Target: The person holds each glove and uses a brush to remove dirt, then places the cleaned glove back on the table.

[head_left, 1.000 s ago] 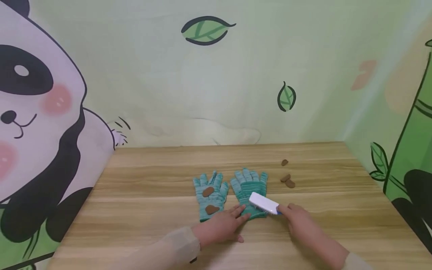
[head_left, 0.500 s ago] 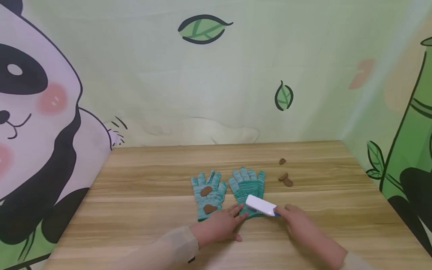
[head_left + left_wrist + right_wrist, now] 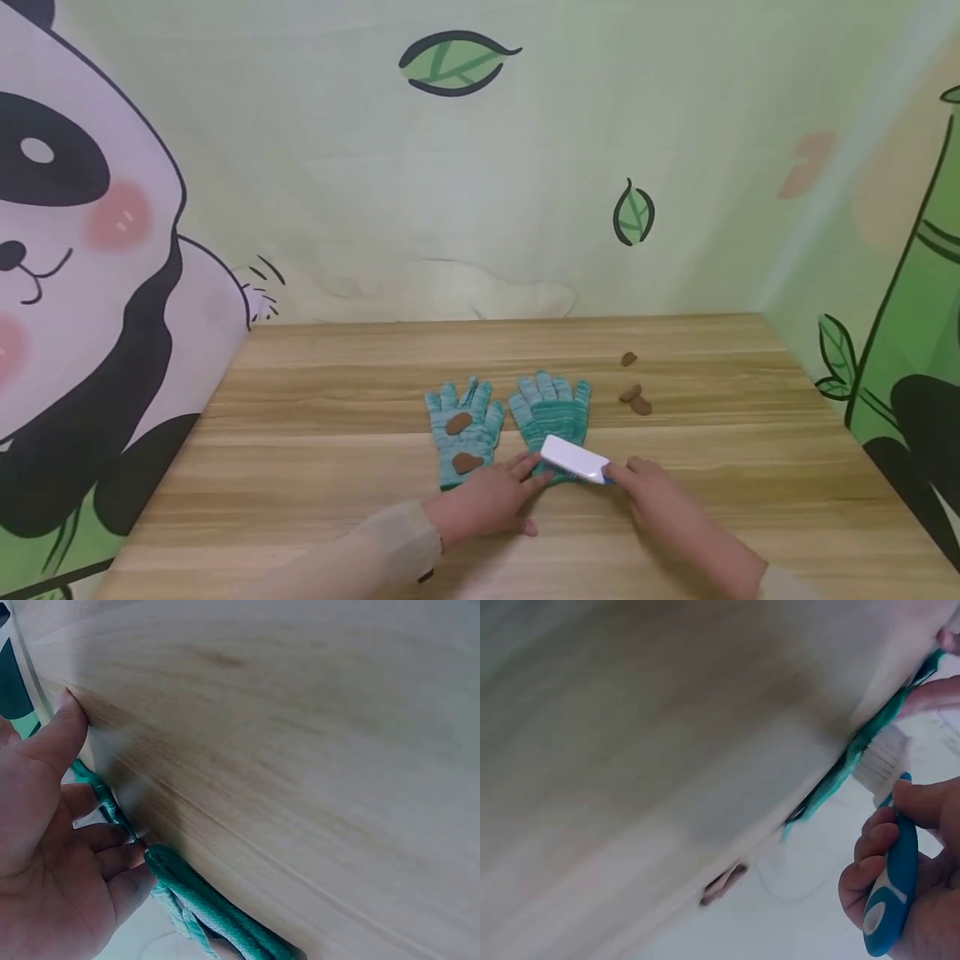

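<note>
Two teal knitted gloves lie flat, side by side, in the head view. My left hand [image 3: 487,502] rests with outstretched fingers on the cuff edge of the right-hand glove [image 3: 552,415]. In my right hand [image 3: 658,496] I grip a scrub brush [image 3: 574,458] with a white head. The right wrist view shows its blue handle [image 3: 894,889] in my curled fingers and its bristles against the teal fabric. The other glove [image 3: 471,444] carries two flat brown patches [image 3: 458,423]; its lower edge is partly hidden by my left hand.
Several small brown pieces [image 3: 640,405] lie on the wooden table [image 3: 330,392], beyond the gloves to the right. A light green cloth backdrop [image 3: 360,192] with a panda, leaves and bamboo stands around the table's back and sides.
The brush has slid a little left and toward me over the glove, down to its cuff, with my right hand following. My left hand has stayed in place.
</note>
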The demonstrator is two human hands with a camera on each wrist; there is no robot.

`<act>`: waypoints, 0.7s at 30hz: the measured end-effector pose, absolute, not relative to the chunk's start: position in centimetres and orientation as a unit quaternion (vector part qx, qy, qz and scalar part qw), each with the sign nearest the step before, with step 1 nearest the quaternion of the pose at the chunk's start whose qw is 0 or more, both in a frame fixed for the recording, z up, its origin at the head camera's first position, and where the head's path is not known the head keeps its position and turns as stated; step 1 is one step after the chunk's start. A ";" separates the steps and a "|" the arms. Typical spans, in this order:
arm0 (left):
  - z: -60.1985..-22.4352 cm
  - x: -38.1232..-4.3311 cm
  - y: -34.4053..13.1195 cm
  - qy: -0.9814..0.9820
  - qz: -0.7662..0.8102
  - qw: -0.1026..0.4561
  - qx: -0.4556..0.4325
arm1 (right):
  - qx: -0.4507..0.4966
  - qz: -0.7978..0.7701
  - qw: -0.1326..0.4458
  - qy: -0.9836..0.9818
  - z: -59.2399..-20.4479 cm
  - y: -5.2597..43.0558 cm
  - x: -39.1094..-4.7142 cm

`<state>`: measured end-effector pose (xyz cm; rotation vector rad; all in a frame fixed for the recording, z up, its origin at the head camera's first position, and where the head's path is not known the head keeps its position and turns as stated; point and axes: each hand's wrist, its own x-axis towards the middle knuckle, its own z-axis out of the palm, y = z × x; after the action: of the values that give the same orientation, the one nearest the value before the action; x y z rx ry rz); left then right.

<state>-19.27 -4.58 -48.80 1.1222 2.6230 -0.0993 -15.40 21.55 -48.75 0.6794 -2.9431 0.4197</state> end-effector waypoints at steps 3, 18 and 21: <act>-48.6 -19.3 -4.6 0.910 -0.029 0.147 0.387 | 0.187 0.133 0.090 -0.969 -48.9 22.0 -15.6; -48.5 -19.2 -4.4 0.911 -0.037 0.151 0.381 | 0.209 0.152 0.103 -0.960 -50.0 22.8 -16.3; -48.4 -19.3 -4.3 0.911 -0.036 0.156 0.380 | 0.191 0.137 0.118 -0.965 -50.0 23.8 -16.8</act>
<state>-19.26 -4.30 -48.37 1.0889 2.6086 -0.1023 -16.77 23.76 -49.96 0.5597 -2.8222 0.4015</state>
